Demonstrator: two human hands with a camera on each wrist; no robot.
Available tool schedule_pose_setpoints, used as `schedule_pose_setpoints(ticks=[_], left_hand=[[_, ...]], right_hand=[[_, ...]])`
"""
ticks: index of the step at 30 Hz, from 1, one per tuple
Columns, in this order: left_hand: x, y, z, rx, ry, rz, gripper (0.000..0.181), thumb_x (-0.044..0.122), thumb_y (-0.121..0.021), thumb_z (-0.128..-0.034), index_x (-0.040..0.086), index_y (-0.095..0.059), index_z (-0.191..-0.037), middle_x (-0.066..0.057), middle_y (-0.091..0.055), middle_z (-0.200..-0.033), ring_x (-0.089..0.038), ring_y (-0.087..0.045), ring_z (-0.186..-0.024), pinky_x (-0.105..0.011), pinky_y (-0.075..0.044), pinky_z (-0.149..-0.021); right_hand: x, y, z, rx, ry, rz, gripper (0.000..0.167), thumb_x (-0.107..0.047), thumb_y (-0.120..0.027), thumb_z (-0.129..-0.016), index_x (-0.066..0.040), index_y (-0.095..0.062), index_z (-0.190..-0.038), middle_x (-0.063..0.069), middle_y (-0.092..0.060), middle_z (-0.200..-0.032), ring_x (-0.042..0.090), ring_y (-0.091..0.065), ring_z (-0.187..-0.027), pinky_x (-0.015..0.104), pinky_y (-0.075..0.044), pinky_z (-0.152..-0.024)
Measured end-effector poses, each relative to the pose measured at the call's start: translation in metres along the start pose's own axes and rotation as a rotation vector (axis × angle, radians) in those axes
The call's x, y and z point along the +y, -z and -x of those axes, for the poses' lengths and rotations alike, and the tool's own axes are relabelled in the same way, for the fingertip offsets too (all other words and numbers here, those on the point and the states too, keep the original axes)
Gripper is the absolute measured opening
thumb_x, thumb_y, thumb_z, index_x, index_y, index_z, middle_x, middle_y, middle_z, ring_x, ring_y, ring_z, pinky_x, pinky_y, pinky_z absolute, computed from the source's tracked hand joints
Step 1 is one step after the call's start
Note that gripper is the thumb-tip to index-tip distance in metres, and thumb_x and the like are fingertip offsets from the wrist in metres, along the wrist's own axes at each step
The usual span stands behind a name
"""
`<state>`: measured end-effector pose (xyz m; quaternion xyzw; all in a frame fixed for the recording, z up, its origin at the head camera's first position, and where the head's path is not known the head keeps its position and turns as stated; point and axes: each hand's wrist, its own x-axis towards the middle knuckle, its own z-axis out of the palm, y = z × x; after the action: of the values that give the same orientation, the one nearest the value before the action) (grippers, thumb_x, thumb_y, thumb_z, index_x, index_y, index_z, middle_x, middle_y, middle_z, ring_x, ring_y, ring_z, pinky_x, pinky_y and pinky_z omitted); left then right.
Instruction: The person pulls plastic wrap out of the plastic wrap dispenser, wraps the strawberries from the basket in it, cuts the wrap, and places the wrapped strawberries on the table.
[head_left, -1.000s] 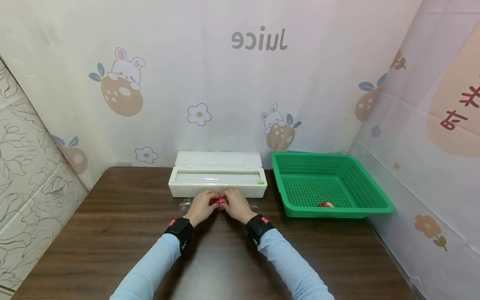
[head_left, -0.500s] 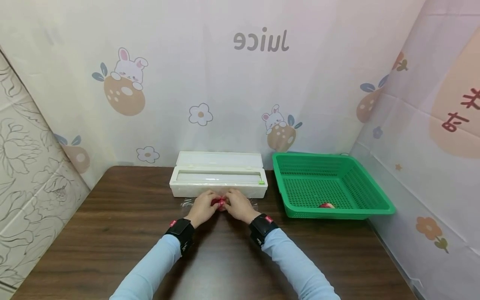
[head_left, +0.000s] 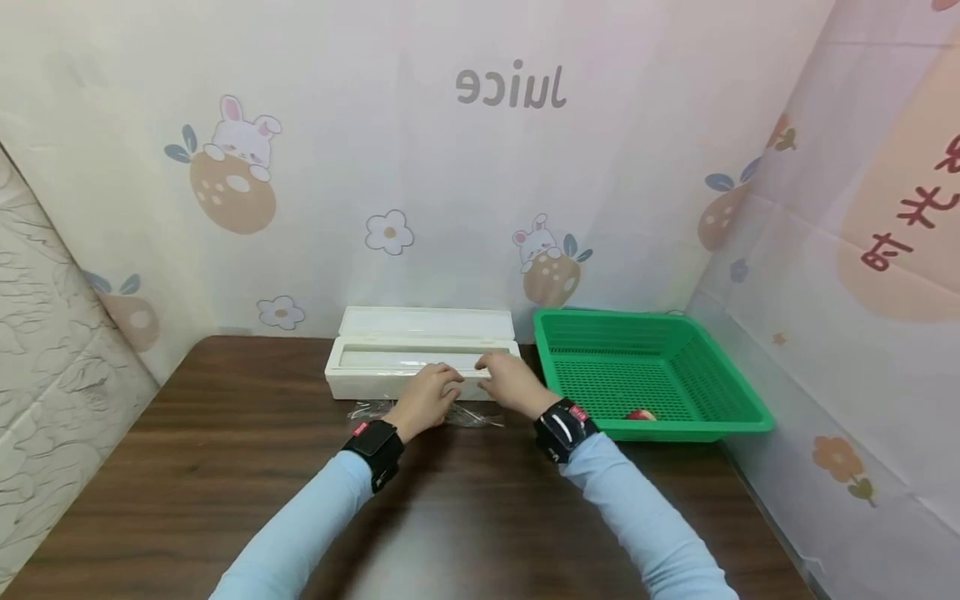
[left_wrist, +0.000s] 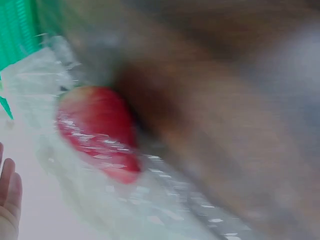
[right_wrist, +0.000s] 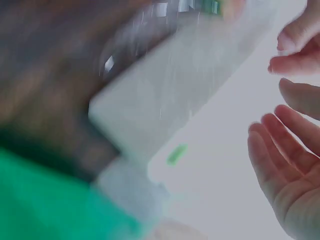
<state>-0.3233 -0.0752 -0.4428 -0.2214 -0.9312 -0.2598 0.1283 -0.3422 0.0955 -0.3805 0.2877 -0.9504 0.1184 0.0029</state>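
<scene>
My left hand (head_left: 426, 398) is in front of the white plastic-wrap box (head_left: 360, 385), fingers loosely bent with a gap to the thumb. To its right, my right hand (head_left: 513, 385) is raised before the box's right part. In the right wrist view, the fingers of my right hand (right_wrist: 285, 170) are spread and nothing lies between them. Crinkled cling film (head_left: 476, 414) trails on the table along the box front. The left wrist view has a red fruit, apple-like, (left_wrist: 100, 127) under clear film beside the box; my left hand hides it in the head view.
A green plastic basket (head_left: 731, 425) stands right of the box, with a red and pale fruit (head_left: 641, 415) inside. The box lid (head_left: 427, 321) stands raised against the patterned wall cloth. The dark wooden table (head_left: 225, 467) extends toward me.
Both hands were together on the red fruit; they have now let go and separated. My right hand has moved right and slightly up. More film shows between the hands.
</scene>
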Motion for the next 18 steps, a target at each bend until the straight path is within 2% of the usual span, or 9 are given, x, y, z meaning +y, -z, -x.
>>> schedule_pose_setpoints(ticks=[4, 9, 14, 18], left_hand=[[0.015, -0.004, -0.025, -0.039, -0.003, -0.020, 0.021, 0.016, -0.059, -0.0890, 0.008, -0.066, -0.107, -0.007, -0.062, -0.109, -0.024, -0.056, -0.105, -0.036, -0.046, -0.088], [0.030, -0.016, -0.051, -0.095, 0.036, -0.004, 0.023, 0.017, -0.060, -0.0880, 0.006, -0.066, -0.107, -0.010, -0.063, -0.108, -0.025, -0.059, -0.100, -0.035, -0.048, -0.082], [0.040, -0.030, -0.069, -0.107, 0.068, 0.021, 0.023, 0.017, -0.063, -0.0861, 0.006, -0.067, -0.106, -0.010, -0.065, -0.106, -0.025, -0.061, -0.095, -0.033, -0.050, -0.075], [0.042, -0.039, -0.078, -0.093, 0.084, 0.034, 0.023, 0.016, -0.064, -0.0846, 0.006, -0.068, -0.105, -0.009, -0.066, -0.107, -0.023, -0.062, -0.094, -0.030, -0.049, -0.070]], right_hand=[[0.026, 0.020, -0.004, -0.030, -0.014, 0.089, 0.022, -0.006, -0.065, -0.082, 0.001, -0.067, -0.103, 0.015, -0.065, -0.103, 0.029, -0.062, -0.094, 0.040, -0.050, -0.079], [0.047, 0.020, -0.011, -0.122, 0.000, 0.164, 0.016, 0.002, -0.061, -0.081, 0.003, -0.069, -0.095, 0.016, -0.067, -0.097, 0.030, -0.062, -0.090, 0.040, -0.050, -0.080], [0.054, 0.011, -0.018, -0.133, 0.016, 0.198, 0.010, 0.002, -0.060, -0.081, 0.000, -0.070, -0.085, 0.013, -0.068, -0.087, 0.028, -0.063, -0.081, 0.038, -0.050, -0.075], [0.057, 0.011, -0.023, -0.119, 0.006, 0.196, 0.006, 0.001, -0.064, -0.080, -0.003, -0.069, -0.081, 0.010, -0.067, -0.080, 0.023, -0.060, -0.072, 0.035, -0.048, -0.067]])
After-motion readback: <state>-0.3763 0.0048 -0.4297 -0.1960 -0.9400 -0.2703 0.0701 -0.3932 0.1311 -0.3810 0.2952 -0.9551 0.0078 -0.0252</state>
